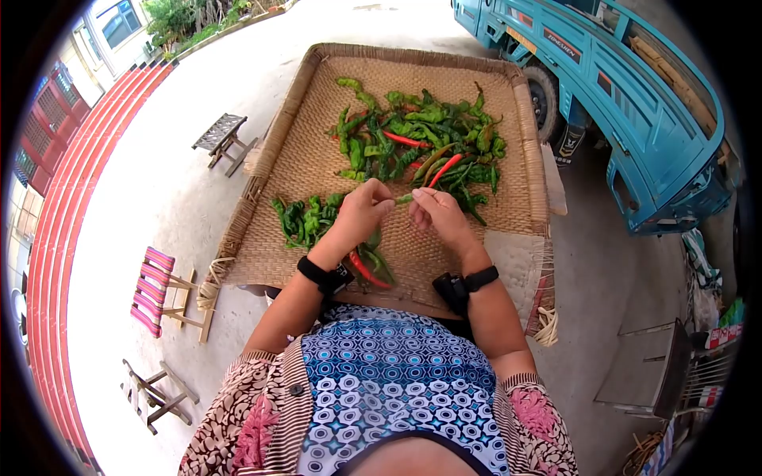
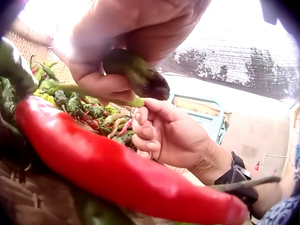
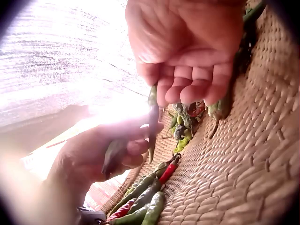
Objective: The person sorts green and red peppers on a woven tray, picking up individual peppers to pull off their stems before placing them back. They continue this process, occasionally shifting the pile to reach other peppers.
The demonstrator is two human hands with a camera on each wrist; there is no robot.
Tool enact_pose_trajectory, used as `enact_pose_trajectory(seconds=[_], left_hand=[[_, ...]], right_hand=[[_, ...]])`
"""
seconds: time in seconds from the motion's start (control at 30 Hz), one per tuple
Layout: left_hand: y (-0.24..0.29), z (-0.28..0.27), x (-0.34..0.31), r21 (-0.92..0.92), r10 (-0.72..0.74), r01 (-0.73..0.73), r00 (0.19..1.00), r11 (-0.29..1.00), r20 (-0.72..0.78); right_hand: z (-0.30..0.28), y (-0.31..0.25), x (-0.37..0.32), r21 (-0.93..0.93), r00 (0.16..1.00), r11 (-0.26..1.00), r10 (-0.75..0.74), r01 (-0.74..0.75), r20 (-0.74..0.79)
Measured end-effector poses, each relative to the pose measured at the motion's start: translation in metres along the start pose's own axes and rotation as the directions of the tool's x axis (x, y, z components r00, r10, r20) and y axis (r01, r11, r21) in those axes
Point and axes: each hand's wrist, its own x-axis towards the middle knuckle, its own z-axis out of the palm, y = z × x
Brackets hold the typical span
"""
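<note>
Both hands meet over a woven mat. My left hand pinches a slender green chili pepper by one part, and a second, darker green pepper is tucked in its curled fingers. The right hand pinches the slender pepper's other end between thumb and forefinger, its remaining fingers curled in, as the right wrist view shows. Below the left hand, a red pepper lies beside green ones; it looms large in the left wrist view. A small heap of green peppers sits left of that hand.
A wide pile of green and red peppers covers the far part of the mat, which has a raised rim. Small stools stand on the left. A blue cargo vehicle is parked at the right, near a dark metal frame.
</note>
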Motion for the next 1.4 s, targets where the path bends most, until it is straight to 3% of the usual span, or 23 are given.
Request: enact_pose_trajectory(seconds=[0.13,0.17,0.27,0.3,0.4,0.5,0.63,0.8,0.9,0.97,1.0,1.13,1.17,1.27,1.4], left_hand=[[0.002,-0.006,0.004,-0.347,-0.232,0.215,0.973,0.913,-0.009],[-0.007,-0.005,0.005,-0.394,-0.214,0.186,0.976,0.900,-0.027],[0.004,-0.008,0.002,-0.513,-0.343,0.263,0.937,0.817,-0.065],[0.000,-0.007,0.002,-0.545,-0.335,0.251,0.940,0.800,-0.058],[-0.007,-0.006,0.004,-0.623,-0.322,0.231,0.946,0.747,-0.036],[0.000,-0.005,0.004,-0.646,-0.328,0.234,0.944,0.727,-0.027],[0.001,0.005,0.002,-0.570,-0.331,0.248,0.942,0.784,-0.046],[0.005,0.011,0.000,-0.530,-0.319,0.255,0.947,0.809,-0.031],[-0.003,-0.001,0.004,-0.298,-0.234,0.186,0.963,0.936,-0.134],[-0.017,-0.018,0.007,0.019,-0.087,0.094,0.971,0.995,-0.220],[-0.026,-0.029,0.010,0.181,-0.004,0.050,0.970,0.982,-0.245],[-0.032,-0.053,0.007,0.554,0.065,0.083,0.968,0.829,-0.242],[-0.037,-0.054,0.008,0.620,0.021,0.126,0.974,0.774,-0.224],[-0.043,-0.057,0.002,0.661,-0.097,0.155,0.988,0.734,-0.123],[-0.053,-0.057,0.003,0.718,-0.099,0.129,0.992,0.684,-0.084]], right_hand=[[-0.003,-0.008,-0.002,0.188,0.968,0.977,-0.052,0.100,-0.246],[-0.010,-0.003,0.000,0.267,0.972,0.956,-0.063,0.123,-0.225],[-0.003,-0.018,-0.004,0.476,0.945,0.855,-0.046,0.205,-0.324],[-0.009,-0.015,-0.004,0.469,0.968,0.867,-0.053,0.167,-0.246],[-0.010,-0.007,0.000,0.205,0.997,0.979,-0.009,0.023,-0.073],[-0.003,-0.005,-0.001,-0.064,0.937,0.996,0.077,-0.059,0.341],[0.014,-0.018,-0.009,-0.144,0.857,0.983,0.169,-0.112,0.487],[0.014,-0.019,-0.012,-0.070,0.885,0.988,0.151,-0.134,0.441],[0.010,-0.011,-0.009,0.030,0.929,0.997,0.056,-0.072,0.367],[0.005,-0.004,-0.005,0.081,0.961,0.997,-0.011,-0.012,0.277],[0.001,-0.002,-0.002,0.101,0.974,0.995,-0.031,0.008,0.223],[-0.003,-0.010,-0.004,0.280,0.997,0.957,-0.069,0.075,-0.030],[-0.001,-0.013,-0.006,0.370,0.989,0.917,-0.120,0.145,-0.089],[-0.002,-0.021,-0.008,0.420,0.983,0.893,-0.110,0.162,-0.146],[-0.009,-0.007,-0.002,0.298,0.997,0.952,-0.073,0.076,-0.021]])
